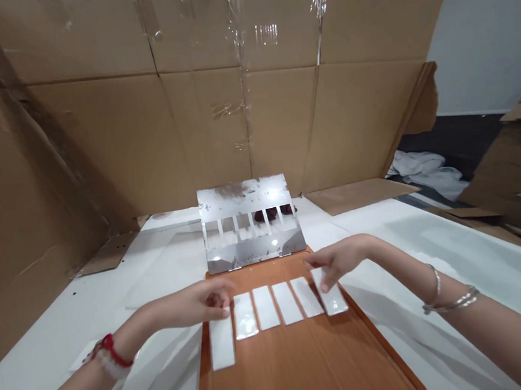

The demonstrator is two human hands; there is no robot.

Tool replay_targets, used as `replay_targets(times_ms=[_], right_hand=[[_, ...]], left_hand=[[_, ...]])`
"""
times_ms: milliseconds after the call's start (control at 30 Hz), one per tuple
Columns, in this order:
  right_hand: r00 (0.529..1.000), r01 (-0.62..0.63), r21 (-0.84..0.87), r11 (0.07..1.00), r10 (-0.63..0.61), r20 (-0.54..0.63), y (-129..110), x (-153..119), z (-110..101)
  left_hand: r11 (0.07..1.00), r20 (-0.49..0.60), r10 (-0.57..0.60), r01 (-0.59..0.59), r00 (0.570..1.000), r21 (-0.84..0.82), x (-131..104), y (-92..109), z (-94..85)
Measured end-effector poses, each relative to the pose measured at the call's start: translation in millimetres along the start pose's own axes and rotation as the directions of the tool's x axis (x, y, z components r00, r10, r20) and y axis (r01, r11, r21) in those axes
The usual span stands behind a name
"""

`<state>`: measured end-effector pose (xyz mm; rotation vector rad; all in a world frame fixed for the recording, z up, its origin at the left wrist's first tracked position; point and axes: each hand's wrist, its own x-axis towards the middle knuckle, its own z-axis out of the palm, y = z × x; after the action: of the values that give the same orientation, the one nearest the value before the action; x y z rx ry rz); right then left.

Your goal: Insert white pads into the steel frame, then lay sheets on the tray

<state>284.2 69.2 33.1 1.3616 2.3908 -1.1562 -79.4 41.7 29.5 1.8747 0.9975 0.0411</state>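
Fingers [325,286] of the right hand [341,259] are clamped on the white strip at the right end [333,300], with the thumb on top. The left hand [197,303] is bent over the far end of the white strip at the left end [222,348]. It is blurry there, so it may be touching the strip, but I cannot tell if its fingers are shut. Four more white strips [265,307] lie in a row between these two, on a brown wooden board [300,360]. At the board's far edge, a shiny metal plate with slots [251,256] leans up. To move a strip well, I think a soft pinch on its sides is best, with small, slow pushes that do not bump the next one.
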Motion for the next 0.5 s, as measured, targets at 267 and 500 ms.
replay_targets(times_ms=[267, 500], right_hand=[[0.992, 0.026, 0.106, 0.994, -0.013, -0.125, -5.3, 18.7, 32.2], [0.991, -0.005, 0.060, 0.998, 0.013, -0.136, -18.3, 3.3, 39.6]], left_hand=[[0.998, -0.090, 0.023, -0.017, 0.996, 0.065, 26.4, 5.4, 15.3], [0.952, -0.095, 0.021, 0.009, 0.995, 0.307, 21.9, 18.1, 35.0]])
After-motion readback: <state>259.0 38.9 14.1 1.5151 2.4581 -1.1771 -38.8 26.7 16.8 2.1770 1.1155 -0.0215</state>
